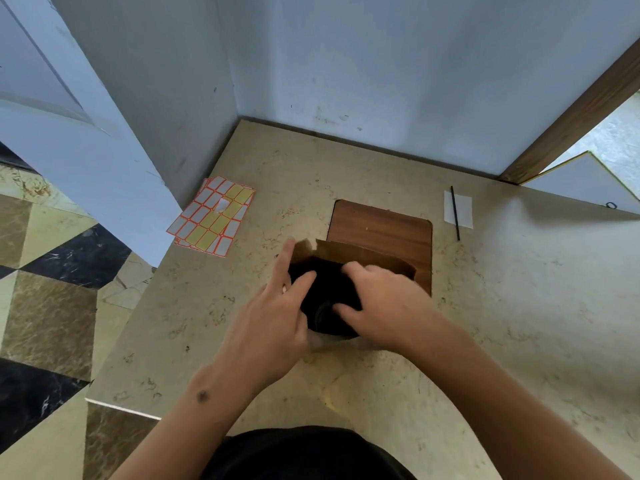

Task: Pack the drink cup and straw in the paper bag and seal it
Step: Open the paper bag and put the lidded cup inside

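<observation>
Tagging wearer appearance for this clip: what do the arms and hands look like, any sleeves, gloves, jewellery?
Both forearms are bare to the frame edge: no sleeves, gloves, watch or rings visible. The left hand and right hand are bare. A small dark mark sits on the left forearm. A black garment shows at the bottom.

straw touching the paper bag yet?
Apart. The head view shows the straw lying across a white slip at the far right, with bare counter between it and the paper bag.

A brown paper bag [360, 256] stands open at the frame's centre, a dark cup [327, 315] inside its mouth. A thin black straw [455, 213] lies flat at upper right, across a white paper slip.
</observation>
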